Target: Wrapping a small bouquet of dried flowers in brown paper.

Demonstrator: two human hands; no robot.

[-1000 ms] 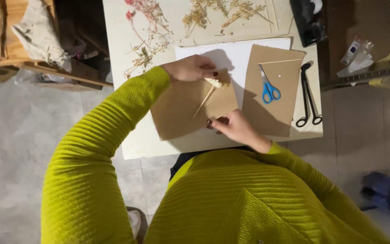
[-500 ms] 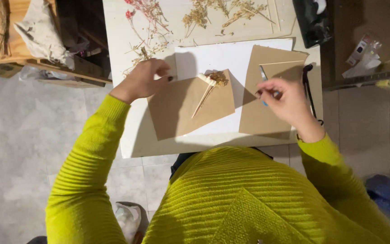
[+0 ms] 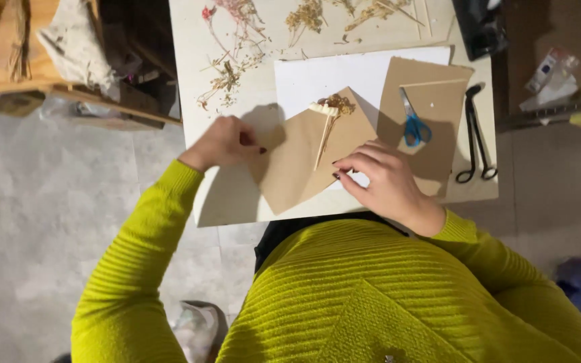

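Note:
A brown kraft paper sheet (image 3: 297, 165) lies on the white table (image 3: 226, 202), partly folded, with a small sprig of dried flowers (image 3: 327, 114) lying on it. My left hand (image 3: 226, 141) pinches the paper's left corner. My right hand (image 3: 381, 178) rests with spread fingers on the paper's right edge, touching it. Both sleeves are bright yellow-green knit.
A white sheet (image 3: 344, 74) lies under the brown paper. Blue-handled scissors (image 3: 411, 124) rest on a second brown sheet (image 3: 432, 101), and black pliers (image 3: 475, 134) lie to its right. Dried flowers (image 3: 230, 67) are scattered at the far side. A wooden bench (image 3: 35, 74) stands to the left.
My right hand came back from the scissors to the brown paper's right edge. My left hand shifted to the paper's left corner and took hold of it.

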